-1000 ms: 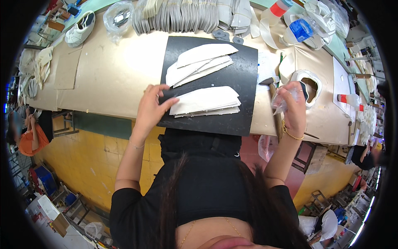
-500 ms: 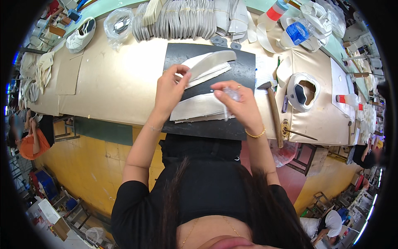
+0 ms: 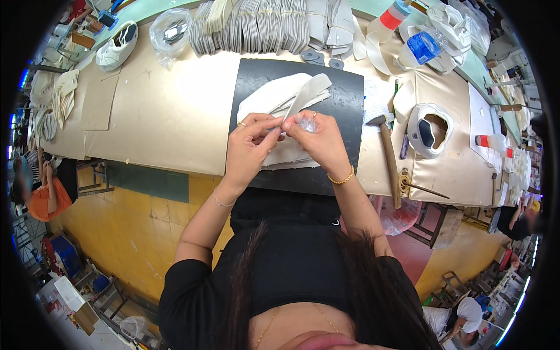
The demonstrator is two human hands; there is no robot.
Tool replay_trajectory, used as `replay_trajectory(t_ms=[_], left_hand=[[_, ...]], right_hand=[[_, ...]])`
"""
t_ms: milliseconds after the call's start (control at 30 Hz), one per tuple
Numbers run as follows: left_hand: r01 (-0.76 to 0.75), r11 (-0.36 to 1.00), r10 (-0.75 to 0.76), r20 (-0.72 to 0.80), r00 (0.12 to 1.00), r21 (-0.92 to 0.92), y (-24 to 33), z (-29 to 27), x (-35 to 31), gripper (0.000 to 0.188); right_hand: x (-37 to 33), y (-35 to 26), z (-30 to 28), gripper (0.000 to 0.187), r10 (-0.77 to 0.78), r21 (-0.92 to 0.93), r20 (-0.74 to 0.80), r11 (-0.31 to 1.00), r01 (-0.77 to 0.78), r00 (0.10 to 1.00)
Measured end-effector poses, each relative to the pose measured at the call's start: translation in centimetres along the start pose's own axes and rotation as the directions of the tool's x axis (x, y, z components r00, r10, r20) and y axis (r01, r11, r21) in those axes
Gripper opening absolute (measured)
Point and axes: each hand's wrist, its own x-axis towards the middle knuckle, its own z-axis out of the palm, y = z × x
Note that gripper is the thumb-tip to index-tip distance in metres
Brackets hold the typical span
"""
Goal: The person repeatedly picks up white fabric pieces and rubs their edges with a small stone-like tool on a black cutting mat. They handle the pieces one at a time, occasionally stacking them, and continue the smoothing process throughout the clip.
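Note:
Over the black mat [image 3: 345, 125], both hands meet at the near end of a curved cream shoe piece [image 3: 310, 92]. The fingertips of my left hand [image 3: 252, 144] pinch this end. My right hand [image 3: 322, 141] grips the same end with thumb and finger, and a crumpled bit of clear plastic [image 3: 307, 123] shows in its palm. The piece slants up and away to the right above a fanned pile of white pieces [image 3: 265, 96]. A second pile of pale pieces [image 3: 289, 158] lies below, partly hidden by my hands.
Right of the mat lie a hammer [image 3: 389, 160], a purple cutter [image 3: 404, 146], an awl [image 3: 429, 189] and a white shoe upper [image 3: 431, 131]. Bundled grey pieces [image 3: 256, 29] line the back. Bottles [image 3: 420, 48] stand back right; another shoe [image 3: 116, 48] sits far left.
My hands have come together from apart. The top cream piece has been lifted at its near end and turned, and both hands now hold it.

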Motion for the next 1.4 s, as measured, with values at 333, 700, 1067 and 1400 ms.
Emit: replay_trajectory(t_ms=[333,700,1067,1400], left_hand=[[0.201,0.944,-0.189,0.068,0.98,-0.261,0.7,-0.6,0.3,0.021],[0.209,0.962,-0.194,0.097,0.976,-0.177,0.8,-0.9,0.1,0.021],[0.164,0.971,-0.147,0.105,0.983,-0.176,1.3,-1.3,-0.3,0.02],[-0.035,0.998,0.041,0.122,0.992,-0.05,2.6,-1.0,-1.4,0.014]], right_hand=[[-0.3,-0.3,0.0,0.014,0.055,0.205,0.147,0.975,-0.085,0.988],[-0.7,0.8,0.0,0.023,-0.027,0.26,0.045,0.965,0.015,0.999],[-1.9,0.1,-1.8,0.014,-0.044,0.464,0.099,0.886,-0.007,0.994],[-3.9,-0.3,-4.3,0.024,-0.205,0.021,-0.121,0.978,0.209,0.971]])
